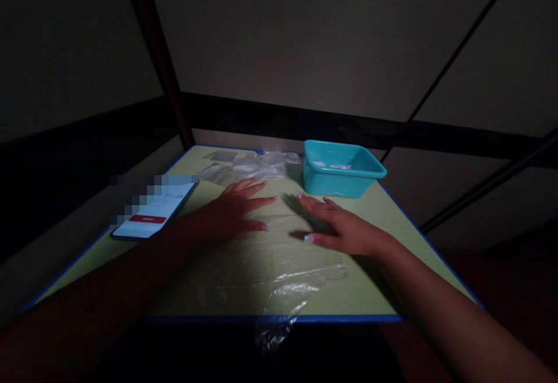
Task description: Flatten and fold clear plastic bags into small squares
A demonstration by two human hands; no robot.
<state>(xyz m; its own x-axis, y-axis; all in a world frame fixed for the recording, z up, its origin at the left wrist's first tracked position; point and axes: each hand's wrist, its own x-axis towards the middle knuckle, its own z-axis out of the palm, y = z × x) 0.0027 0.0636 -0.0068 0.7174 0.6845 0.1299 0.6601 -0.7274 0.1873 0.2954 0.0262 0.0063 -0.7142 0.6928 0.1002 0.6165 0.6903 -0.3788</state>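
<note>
A clear plastic bag (292, 290) lies flat on the table, its crinkled near end hanging over the front edge. My left hand (238, 211) is over the bag's far left part, fingers spread and holding nothing. Across from it, my right hand (340, 226) hovers at the bag's right side, thumb and fingers apart, with a shadow beneath. Whether the left fingertips touch the plastic I cannot tell. Just beyond my right hand stands a turquoise plastic basket (344, 182) with a few pale items inside, too dim to name.
More clear plastic bags (257, 165) lie along the table's far edge. A phone (152, 214) with a lit screen rests at the left edge. The pale table (370, 296) has a blue rim, and a wall panel (283, 40) rises behind it. The surroundings are dark.
</note>
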